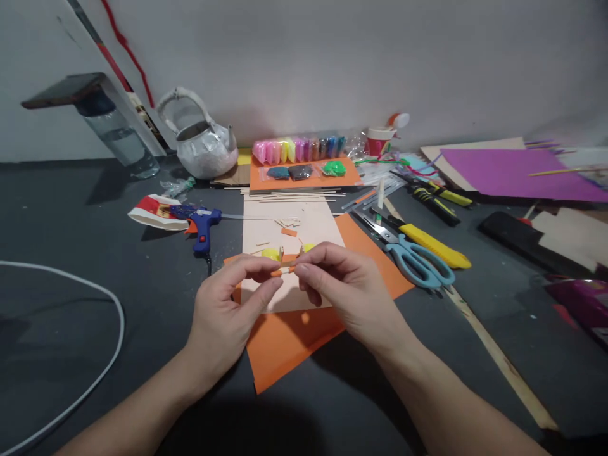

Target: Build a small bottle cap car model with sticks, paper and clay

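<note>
Between the fingertips of both hands is a small orange-and-white craft piece [285,271], held above a pale sheet [266,297]. My left hand [232,304] pinches its left end with thumb and forefinger. At its right end, my right hand [349,291] is closed in a pinch, the fingers covering part of the piece. Just behind the fingertips are two yellow round bits [270,254] with small wooden uprights; whether they join the held piece I cannot tell. A small orange strip [289,232] lies beyond, near short cut sticks [287,223].
Left of the sheet rests a blue glue gun [203,228]. Blue-handled scissors [413,256] and a yellow cutter [434,246] lie to the right, above a long wooden strip [498,354]. Behind stand a kettle [204,149] and colored clay packs [299,150]. A white cable [118,316] curves at left.
</note>
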A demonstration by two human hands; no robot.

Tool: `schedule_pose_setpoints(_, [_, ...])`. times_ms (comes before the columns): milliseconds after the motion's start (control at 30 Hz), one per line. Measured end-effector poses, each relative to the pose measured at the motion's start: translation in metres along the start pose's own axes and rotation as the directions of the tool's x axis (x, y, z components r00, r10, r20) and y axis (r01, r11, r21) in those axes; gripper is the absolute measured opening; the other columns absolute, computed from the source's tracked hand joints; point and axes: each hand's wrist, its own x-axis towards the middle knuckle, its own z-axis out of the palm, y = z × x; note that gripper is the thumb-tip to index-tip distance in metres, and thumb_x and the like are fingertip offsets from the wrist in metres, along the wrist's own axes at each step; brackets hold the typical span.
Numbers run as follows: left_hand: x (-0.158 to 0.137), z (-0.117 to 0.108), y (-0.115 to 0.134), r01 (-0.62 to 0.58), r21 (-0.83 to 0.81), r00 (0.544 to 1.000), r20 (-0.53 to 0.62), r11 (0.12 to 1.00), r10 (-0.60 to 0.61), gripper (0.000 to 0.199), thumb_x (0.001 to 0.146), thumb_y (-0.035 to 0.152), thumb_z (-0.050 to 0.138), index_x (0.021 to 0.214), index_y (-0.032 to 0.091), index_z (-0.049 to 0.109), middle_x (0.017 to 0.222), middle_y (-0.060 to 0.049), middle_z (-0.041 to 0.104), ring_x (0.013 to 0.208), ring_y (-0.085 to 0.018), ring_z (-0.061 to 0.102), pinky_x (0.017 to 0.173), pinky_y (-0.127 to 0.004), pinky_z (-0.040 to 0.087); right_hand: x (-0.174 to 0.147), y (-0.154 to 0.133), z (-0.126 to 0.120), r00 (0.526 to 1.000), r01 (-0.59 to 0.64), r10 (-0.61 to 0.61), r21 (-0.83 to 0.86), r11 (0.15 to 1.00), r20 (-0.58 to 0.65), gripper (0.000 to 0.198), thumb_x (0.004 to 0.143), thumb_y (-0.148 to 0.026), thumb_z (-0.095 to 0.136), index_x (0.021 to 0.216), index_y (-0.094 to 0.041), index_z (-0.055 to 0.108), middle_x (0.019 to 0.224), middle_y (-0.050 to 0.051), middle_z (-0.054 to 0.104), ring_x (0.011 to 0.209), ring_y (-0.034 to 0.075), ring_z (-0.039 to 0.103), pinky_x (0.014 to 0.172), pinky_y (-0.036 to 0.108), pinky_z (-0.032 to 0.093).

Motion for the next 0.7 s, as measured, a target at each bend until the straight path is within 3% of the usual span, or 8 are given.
schedule_pose_setpoints(133, [0.000,-0.001,-0.002,-0.105,0.051,0.994,-0.004,0.993,0.106,0.006,0.088,0.024,0.068,0.086,0.022,0.073,0.086,-0.001,0.073,0.086,-0.017,0.064,0.082,-0.028,0.048,-0.002,-0.001,0.002,1.000,0.018,-0.018,0.002,1.000,0.019,0.023,0.081,-0.037,0.076,0.078,-0.016,0.069,0.063,-0.004,0.059,0.051,0.006,0.049,0.050,0.020,0.041])
schedule_pose_setpoints(233, [0.003,-0.001,-0.002,-0.086,0.028,0.996,-0.002,0.996,0.086,0.009,0.088,0.026,0.067,0.083,0.021,0.073,0.084,-0.002,0.072,0.083,-0.017,0.064,0.080,-0.028,0.048,-0.002,-0.001,0.001,0.999,0.031,-0.030,-0.027,0.999,0.034,0.021,0.080,-0.035,0.076,0.087,-0.016,0.071,0.068,-0.003,0.063,0.052,0.007,0.050,0.052,0.022,0.042])
schedule_pose_setpoints(333, [0.005,0.000,-0.002,-0.055,0.020,0.998,0.029,0.998,0.054,0.012,0.088,0.030,0.067,0.083,0.020,0.073,0.083,-0.002,0.073,0.081,-0.017,0.066,0.078,-0.028,0.050,0.000,0.001,0.000,0.998,0.059,-0.057,-0.054,0.997,0.037,0.020,0.078,-0.034,0.077,0.082,-0.015,0.071,0.067,-0.003,0.063,0.053,0.007,0.050,0.052,0.022,0.041])
schedule_pose_setpoints(433, [0.007,-0.001,-0.002,-0.067,0.040,0.997,0.033,0.997,0.065,0.020,0.087,0.035,0.067,0.099,0.019,0.073,0.097,-0.006,0.075,0.090,-0.019,0.068,0.082,-0.030,0.053,0.002,0.003,0.000,0.997,0.067,-0.066,-0.049,0.997,0.029,0.022,0.079,-0.036,0.076,0.077,-0.015,0.068,0.063,-0.004,0.060,0.051,0.007,0.048,0.051,0.022,0.039])
schedule_pose_setpoints(533, [0.010,-0.003,-0.005,-0.095,0.100,0.994,-0.036,0.990,0.099,0.026,0.091,0.038,0.060,0.107,0.019,0.069,0.111,-0.008,0.071,0.102,-0.020,0.065,0.089,-0.031,0.051,0.004,0.002,-0.003,0.996,0.085,-0.085,-0.027,0.996,-0.005,0.028,0.078,-0.040,0.076,0.071,-0.015,0.066,0.059,-0.004,0.058,0.049,0.007,0.047,0.049,0.022,0.038])
schedule_pose_setpoints(700, [0.021,-0.008,-0.014,-0.060,0.259,0.995,-0.061,0.964,0.078,0.026,0.091,0.040,0.057,0.074,0.020,0.062,0.073,-0.002,0.065,0.076,-0.019,0.062,0.074,-0.031,0.050,0.009,-0.012,-0.018,0.966,0.197,-0.184,0.055,0.979,-0.184,0.030,0.072,-0.042,0.080,0.072,-0.016,0.065,0.057,-0.005,0.055,0.047,0.006,0.044,0.046,0.021,0.036])
